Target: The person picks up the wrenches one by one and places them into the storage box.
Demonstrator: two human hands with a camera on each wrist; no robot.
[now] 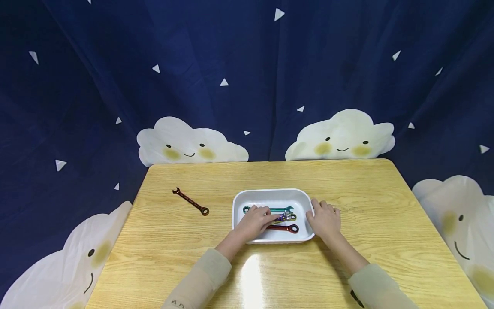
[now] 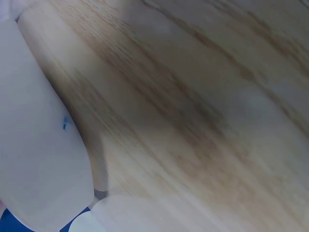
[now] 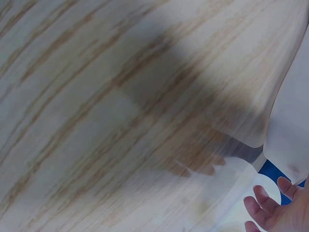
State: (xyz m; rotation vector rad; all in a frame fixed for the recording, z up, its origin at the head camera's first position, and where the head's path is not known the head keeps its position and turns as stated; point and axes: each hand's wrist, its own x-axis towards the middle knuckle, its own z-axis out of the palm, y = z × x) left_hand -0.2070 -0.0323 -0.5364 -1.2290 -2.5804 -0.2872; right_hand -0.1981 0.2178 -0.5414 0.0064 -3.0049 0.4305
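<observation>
A white plastic basin (image 1: pixel 270 194) sits on the wooden table with several colored combination wrenches inside. My left hand (image 1: pixel 255 222) reaches over its near left side, thumb and fingertips pinching a purple wrench (image 1: pixel 283 216); most of its handle is hidden. Around it lie a teal wrench (image 1: pixel 282 210), a gold wrench (image 1: pixel 292 217) and a red wrench (image 1: pixel 284 228), partly covered by the hand. On the right rim, my right hand (image 1: pixel 325 219) holds the basin, thumb inside the edge. The right wrist view shows the outer fingers (image 3: pixel 264 205) spread beside the basin wall (image 3: pixel 292 116).
A dark red wrench (image 1: pixel 191 201) lies by itself on the table (image 1: pixel 359 189), left of the basin. Behind the table's far edge hangs a dark blue curtain (image 1: pixel 251 64) with clouds and triangles. The left wrist view shows the basin's outer wall (image 2: pixel 43 125).
</observation>
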